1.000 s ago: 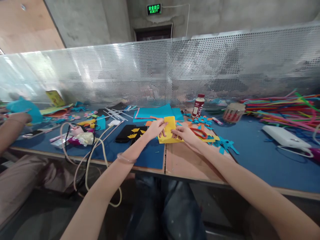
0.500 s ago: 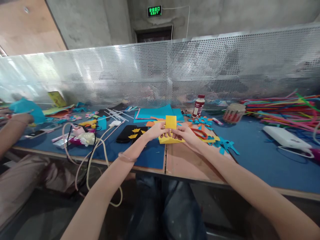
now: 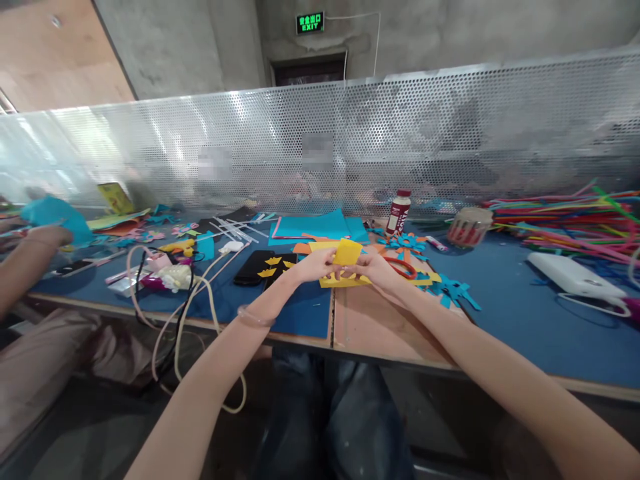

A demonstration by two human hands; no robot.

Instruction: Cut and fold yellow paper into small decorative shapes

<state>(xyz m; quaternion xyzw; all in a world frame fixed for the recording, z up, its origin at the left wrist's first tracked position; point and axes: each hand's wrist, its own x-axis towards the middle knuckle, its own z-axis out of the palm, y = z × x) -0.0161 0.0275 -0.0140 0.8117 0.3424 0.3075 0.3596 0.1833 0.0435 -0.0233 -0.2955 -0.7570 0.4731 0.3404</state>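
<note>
My left hand and my right hand meet above the table's middle, both pinched on a small folded yellow paper piece lifted off the surface. Under them lies a flat yellow sheet on the bare wood strip. Red-handled scissors rest just right of my right hand. A black phone with small yellow cut shapes on it lies to the left of my left hand.
Teal paper sheets and a red-capped bottle sit behind my hands. Colored pipe cleaners and a white power bank lie at right. Cables hang over the left edge. Another person's arm works at far left. Perforated metal screen behind.
The folded yellow piece has been raised from the flat sheet and tilted to the right. My hands have drawn closer together beneath it.
</note>
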